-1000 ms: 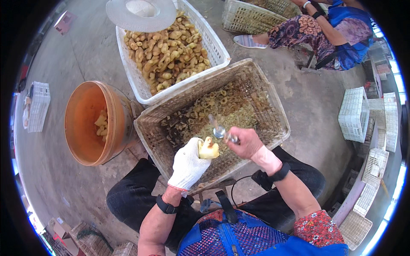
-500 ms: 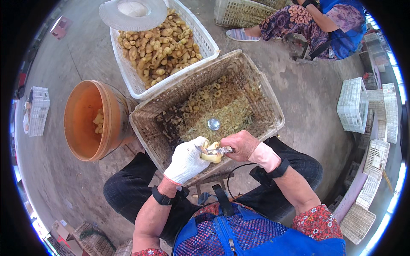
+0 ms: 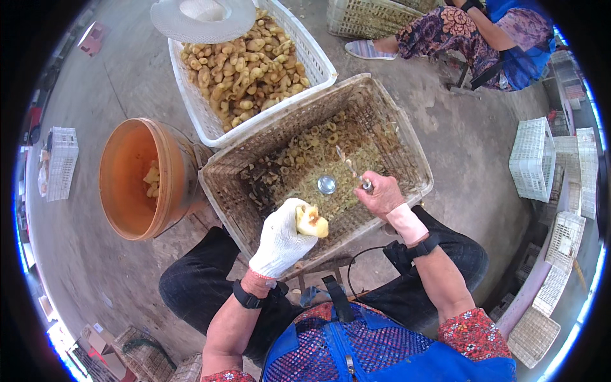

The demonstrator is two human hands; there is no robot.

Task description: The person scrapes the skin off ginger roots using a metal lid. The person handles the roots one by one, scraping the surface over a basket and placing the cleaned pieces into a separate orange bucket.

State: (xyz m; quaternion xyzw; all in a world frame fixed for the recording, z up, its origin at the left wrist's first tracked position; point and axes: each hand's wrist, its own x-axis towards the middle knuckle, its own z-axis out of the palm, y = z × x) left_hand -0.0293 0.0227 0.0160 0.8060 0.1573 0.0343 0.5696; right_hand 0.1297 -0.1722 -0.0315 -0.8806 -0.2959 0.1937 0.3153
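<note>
A partly peeled piece of ginger (image 3: pixel 310 221) rests in my left hand (image 3: pixel 280 237), which wears a white knit glove and is closed around it. My right hand (image 3: pixel 382 197), ungloved over the fingers, grips a small knife (image 3: pixel 354 170) by its handle. The blade points up and away, over a grimy plastic crate (image 3: pixel 213 184) set before my knees. Peelings and ginger scraps (image 3: pixel 305 153) cover that crate's bottom, along with a round shiny metal object (image 3: pixel 326 185). Both hands are above the crate's near side, apart from each other.
Behind stands a white crate (image 3: pixel 191 114) heaped with unpeeled ginger (image 3: pixel 245 76), a pale mesh hat (image 3: pixel 223 28) over its corner. An orange bucket (image 3: pixel 111 191) at left holds a few yellowish pieces. Another person (image 3: pixel 471 38) sits at far right. Stacked crates (image 3: pixel 531 159) line the right side.
The knife has come away from the ginger. My right hand has moved right and forward, its blade swinging to point away. My left hand has turned the ginger, keeping hold of it.
</note>
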